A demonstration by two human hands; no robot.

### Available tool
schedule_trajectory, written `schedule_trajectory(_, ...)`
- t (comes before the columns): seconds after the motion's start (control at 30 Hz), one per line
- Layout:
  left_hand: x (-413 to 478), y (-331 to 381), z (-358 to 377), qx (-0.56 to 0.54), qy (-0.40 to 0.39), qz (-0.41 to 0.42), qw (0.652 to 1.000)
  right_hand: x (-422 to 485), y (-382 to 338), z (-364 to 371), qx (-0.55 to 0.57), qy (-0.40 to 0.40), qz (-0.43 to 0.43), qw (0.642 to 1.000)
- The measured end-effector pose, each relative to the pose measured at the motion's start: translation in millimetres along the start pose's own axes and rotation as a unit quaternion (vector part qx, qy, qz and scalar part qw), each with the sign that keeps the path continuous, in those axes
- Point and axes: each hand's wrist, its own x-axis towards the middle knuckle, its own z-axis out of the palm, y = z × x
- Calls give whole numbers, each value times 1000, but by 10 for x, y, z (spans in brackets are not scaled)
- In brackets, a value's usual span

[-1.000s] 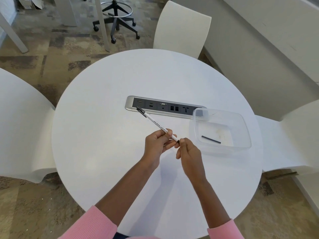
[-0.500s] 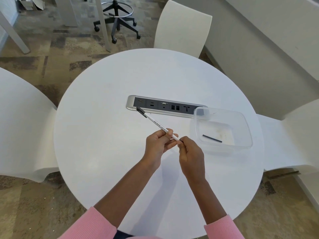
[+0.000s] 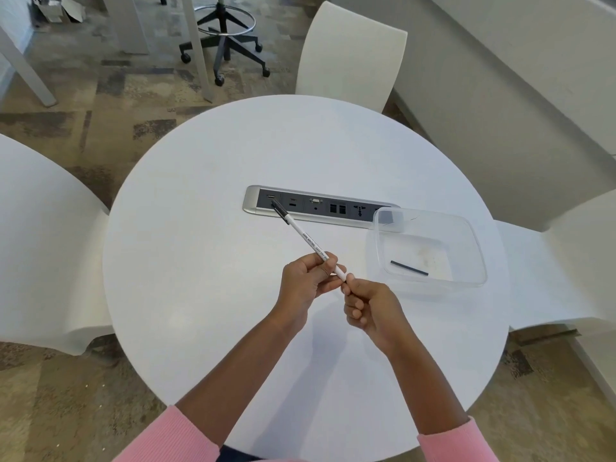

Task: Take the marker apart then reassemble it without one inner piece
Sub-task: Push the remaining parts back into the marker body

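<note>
Gripping the marker (image 3: 308,241) near its lower end, the left hand (image 3: 306,283) had its fingers folded round the white barrel, while the right hand (image 3: 375,310) met it just beside, thumb and forefinger pinched together on the marker's very tip and the remaining fingers curled in toward the palm. The marker was held above the table (image 3: 200,278), slanting up and away to the left, its black cap (image 3: 280,211) showing in front of the left end of the socket strip (image 3: 333,208) set into the tabletop - whether cap and strip touched could not be told. Printed lettering ran along the barrel, too small to read in full. To the right of the hands, near but apart from them, sat a clear plastic tub (image 3: 433,284), one far corner overlapping the strip's right end; inside it, on the bottom, lay 1 thin black stick (image 3: 409,267), angled slightly and touching nothing else. Both forearms came in from the lower edge, each ending in a pink sleeve (image 3: 173,435). Around the round white table stood 3 white chairs - 1 at the left (image 3: 36,248), 1 at the far side (image 3: 350,58), 1 at the right (image 3: 566,261) - and beyond them the wheeled base of a stool (image 3: 223,45) stood on patterned carpet.
</note>
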Motion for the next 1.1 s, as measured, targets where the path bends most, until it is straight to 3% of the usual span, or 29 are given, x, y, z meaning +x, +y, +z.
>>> schedule_trajectory(0.1,12,27,-6,-2,23,17,1000,-9,55,103,-137,65,-103,983)
schedule_trajectory(0.23,12,53,-4,-14,52,28,998,-23,190,179,-374,163,-276,870)
schedule_trajectory(0.37,-13,27,0,-12,64,26,998,22,256,176,-439,217,-374,787)
schedule_trajectory(0.43,-25,14,9,-9,62,20,998,55,276,144,-449,225,-402,766)
schedule_trajectory(0.53,-37,23,21,-9,52,17,998,36,262,134,-397,215,-382,806)
schedule_trajectory(0.7,-57,55,41,-1,27,16,1000,-41,176,164,-208,170,-254,929)
schedule_trajectory(0.83,-65,58,32,8,12,13,1000,-78,81,131,-60,93,-132,985)
schedule_trajectory(0.97,-43,87,19,-3,18,12,1000,-103,24,127,-19,29,-71,997)
schedule_trajectory(1.03,-35,96,21,-7,27,5,1000,-105,53,163,-102,70,-110,986)
schedule_trajectory(1.1,-36,101,13,-17,42,-1,999,-127,118,193,-229,137,-188,945)
